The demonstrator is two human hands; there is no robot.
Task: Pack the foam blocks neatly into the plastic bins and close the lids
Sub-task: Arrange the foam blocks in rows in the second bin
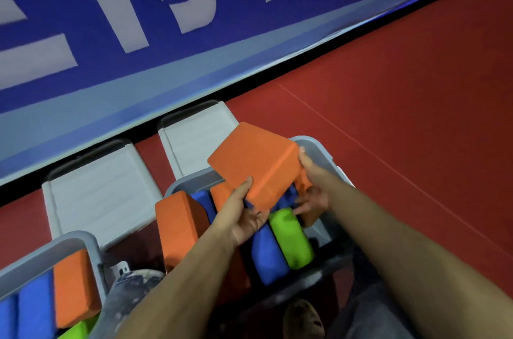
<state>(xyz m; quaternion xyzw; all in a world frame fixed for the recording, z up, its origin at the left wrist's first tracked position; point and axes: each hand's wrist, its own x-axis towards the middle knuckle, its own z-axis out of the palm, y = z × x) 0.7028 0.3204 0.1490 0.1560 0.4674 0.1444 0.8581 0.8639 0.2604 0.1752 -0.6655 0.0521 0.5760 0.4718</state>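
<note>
A large orange foam block [255, 163] is held tilted above the right grey plastic bin [316, 144]. My left hand [244, 211] grips its near corner, thumb on top. My right hand [311, 188] holds its right edge, fingers curled underneath. Inside this bin stand an orange block [177, 227], blue blocks [266, 252] and a green block [291, 238]. A second grey bin [69, 238] at lower left holds blue, orange [73, 288] and green blocks.
Two white bin lids [100, 194] [194, 138] hang open behind the bins, leaning toward a blue banner wall [138, 33]. Red floor [402, 116] stretches to the right. My legs and a shoe [302, 316] are below the bins.
</note>
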